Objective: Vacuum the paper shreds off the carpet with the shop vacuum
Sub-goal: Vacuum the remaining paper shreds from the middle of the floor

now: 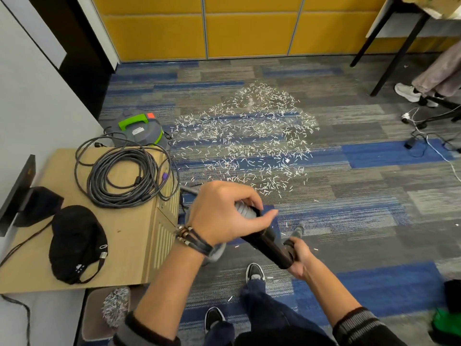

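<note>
**Hose in Both Hands, Shreds Not Yet Touched**

The left hand [224, 216] was clenched round the grey ribbed hose [245, 211] just where it met the black tube [269, 243]. The right hand [299, 258] grasped the tube's lower end, nearer the body. A grey fitting poked out just beyond the right hand's fingers, though what it was could not be made out.

Ahead of both grips, past the left knuckles, the paper shreds [249, 138] lay in a wide, dense patch on the carpet [374, 196], with a few strays close under the grip near the feet. The shop vacuum [139, 128] stood off to the left of the grip and farther away, beside a wooden cabinet [129, 245] bearing a coiled cable [119, 176] and a black cap [77, 243].

Judging by the unbroken patch, hardly anything had been picked up. The tube looked as if it was being readied, and the whole sweep was left to do.
</note>
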A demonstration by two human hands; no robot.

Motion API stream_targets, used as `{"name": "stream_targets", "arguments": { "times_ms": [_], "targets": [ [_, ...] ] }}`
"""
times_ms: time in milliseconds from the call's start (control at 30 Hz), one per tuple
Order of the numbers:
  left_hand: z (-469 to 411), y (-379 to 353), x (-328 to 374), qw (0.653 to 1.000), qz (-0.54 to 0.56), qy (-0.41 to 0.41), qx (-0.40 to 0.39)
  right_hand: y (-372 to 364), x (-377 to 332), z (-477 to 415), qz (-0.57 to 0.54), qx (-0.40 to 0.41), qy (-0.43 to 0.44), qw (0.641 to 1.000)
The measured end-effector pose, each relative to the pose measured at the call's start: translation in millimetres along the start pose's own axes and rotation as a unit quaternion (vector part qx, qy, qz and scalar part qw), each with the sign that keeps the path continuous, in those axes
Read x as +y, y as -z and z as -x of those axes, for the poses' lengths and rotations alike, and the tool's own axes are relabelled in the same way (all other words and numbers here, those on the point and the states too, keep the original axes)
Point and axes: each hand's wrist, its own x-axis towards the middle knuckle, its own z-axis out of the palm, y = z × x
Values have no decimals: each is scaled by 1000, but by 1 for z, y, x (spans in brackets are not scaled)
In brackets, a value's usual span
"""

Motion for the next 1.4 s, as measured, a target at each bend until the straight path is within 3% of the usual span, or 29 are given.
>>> {"name": "stream_targets", "arguments": {
  "times_ms": [233,533,900,1133,1400],
  "targets": [
    [-2,38,-2,999,1,1,38,-33,17,26,-69,-82,-16,994],
    [25,-1,14,999,43,2,-17,49,49,40,-91,-14,-24,995],
    [25,27,32,997,49,-56,20,27,67,72,-122,-67,-13,990],
    [38,9,35,997,64,-46,14,65,71,81,-127,-31,-20,991],
    [18,9,30,996,66,-40,41,59,49,71,-128,-25,-2,991]
  ]
}}
